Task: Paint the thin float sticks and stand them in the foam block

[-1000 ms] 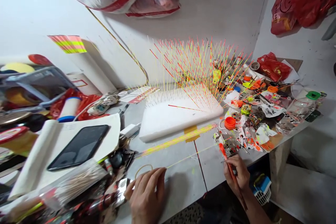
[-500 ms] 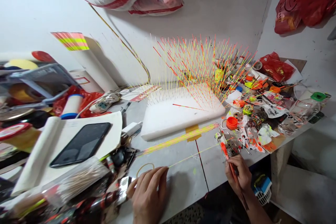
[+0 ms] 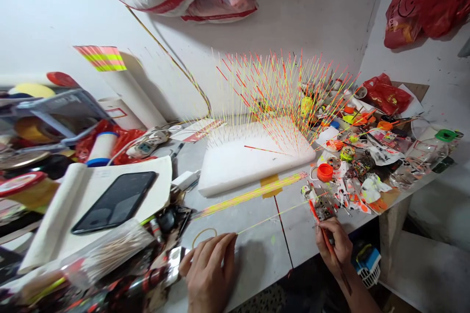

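A thin yellow stick (image 3: 279,216) is being held out over the table (image 3: 257,264) in the closed grip of the left hand (image 3: 207,274), a red paintbrush (image 3: 326,239) is being gripped by the right hand (image 3: 338,249), and many finished-looking striped sticks (image 3: 271,93) are being kept upright in a white foam block (image 3: 253,166).

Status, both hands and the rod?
Left hand pinching thin yellow rod; right hand gripping orange-tipped paintbrush near rod; rubber band beside left hand.
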`<state>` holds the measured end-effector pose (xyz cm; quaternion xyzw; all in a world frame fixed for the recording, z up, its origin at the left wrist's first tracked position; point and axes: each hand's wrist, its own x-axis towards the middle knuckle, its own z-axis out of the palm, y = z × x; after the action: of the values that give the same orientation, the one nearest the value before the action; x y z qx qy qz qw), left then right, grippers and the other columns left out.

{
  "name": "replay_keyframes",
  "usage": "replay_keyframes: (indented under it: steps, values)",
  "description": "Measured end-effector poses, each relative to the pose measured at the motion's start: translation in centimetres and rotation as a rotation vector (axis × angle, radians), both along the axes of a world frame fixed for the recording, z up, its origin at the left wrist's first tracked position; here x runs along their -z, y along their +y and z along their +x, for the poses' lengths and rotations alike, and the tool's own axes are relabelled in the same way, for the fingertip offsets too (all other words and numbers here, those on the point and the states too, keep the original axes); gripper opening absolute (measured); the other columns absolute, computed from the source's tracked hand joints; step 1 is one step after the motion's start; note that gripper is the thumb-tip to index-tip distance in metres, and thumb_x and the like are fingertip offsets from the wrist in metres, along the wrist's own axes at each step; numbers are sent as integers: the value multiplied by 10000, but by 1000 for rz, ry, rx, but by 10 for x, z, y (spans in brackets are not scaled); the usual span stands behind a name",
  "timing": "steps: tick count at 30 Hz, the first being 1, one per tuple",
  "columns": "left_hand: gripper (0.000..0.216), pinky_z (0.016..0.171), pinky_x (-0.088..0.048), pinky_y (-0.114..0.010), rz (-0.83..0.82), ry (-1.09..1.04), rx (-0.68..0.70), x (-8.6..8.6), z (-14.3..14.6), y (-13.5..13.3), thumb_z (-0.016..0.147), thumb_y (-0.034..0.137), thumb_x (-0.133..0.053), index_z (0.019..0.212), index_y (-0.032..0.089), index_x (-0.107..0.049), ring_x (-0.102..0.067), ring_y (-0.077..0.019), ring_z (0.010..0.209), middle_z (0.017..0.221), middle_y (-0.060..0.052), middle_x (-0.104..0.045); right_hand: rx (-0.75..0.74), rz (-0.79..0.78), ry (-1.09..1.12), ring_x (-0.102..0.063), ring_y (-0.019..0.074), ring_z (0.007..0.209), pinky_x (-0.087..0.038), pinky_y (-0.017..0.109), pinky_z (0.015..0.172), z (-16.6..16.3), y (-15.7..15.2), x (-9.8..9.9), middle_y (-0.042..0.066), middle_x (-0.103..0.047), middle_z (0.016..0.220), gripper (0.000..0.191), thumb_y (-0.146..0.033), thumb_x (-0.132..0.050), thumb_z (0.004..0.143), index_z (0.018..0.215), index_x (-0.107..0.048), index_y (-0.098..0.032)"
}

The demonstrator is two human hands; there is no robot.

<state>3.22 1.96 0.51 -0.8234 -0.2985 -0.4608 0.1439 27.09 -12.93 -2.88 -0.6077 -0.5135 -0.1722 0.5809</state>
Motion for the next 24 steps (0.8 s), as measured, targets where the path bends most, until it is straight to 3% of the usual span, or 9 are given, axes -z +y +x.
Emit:
replay_keyframes:
  steps: [24]
  values:
    - [85,783,-386,-315,15,17,9,-1,-1,1,930,201,-568,925,205,-653,-640,-157,745,798,-21,-712,89,-21,62,-649,124,610,-550,194,558,1,0,0,16,-660,778,39,-209,-583,938,946,-622,-208]
